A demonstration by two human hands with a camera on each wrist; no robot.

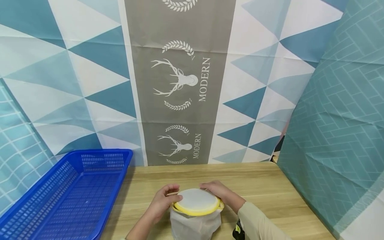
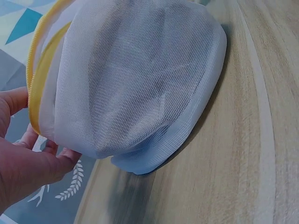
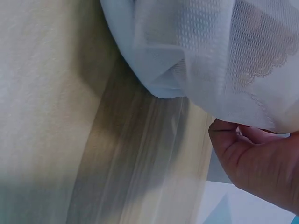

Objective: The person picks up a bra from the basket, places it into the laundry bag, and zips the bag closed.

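Observation:
A white mesh laundry bag [image 1: 195,226] with a yellow zip rim [image 1: 196,212] and a round pale top [image 1: 198,199] stands on the wooden table, between both hands. My left hand [image 1: 162,201] holds the rim on the left side, its thumb on the top. In the left wrist view the thumb lies at the yellow edge and the other fingers are under the mesh. At the far right of the rim, my right hand [image 1: 220,192] grips the bag; its fingertips are partly hidden. Through the mesh [image 3: 261,51] in the right wrist view shows something brownish with a scalloped edge.
A blue plastic basket [image 1: 100,213] with perforated walls stands on the left. Patterned cloth [image 1: 180,110] hangs behind the wooden table [image 1: 255,180], and a teal cloth [image 1: 336,133] hangs on the right. Beside the right sleeve is a black thing with yellow marks [image 1: 238,230].

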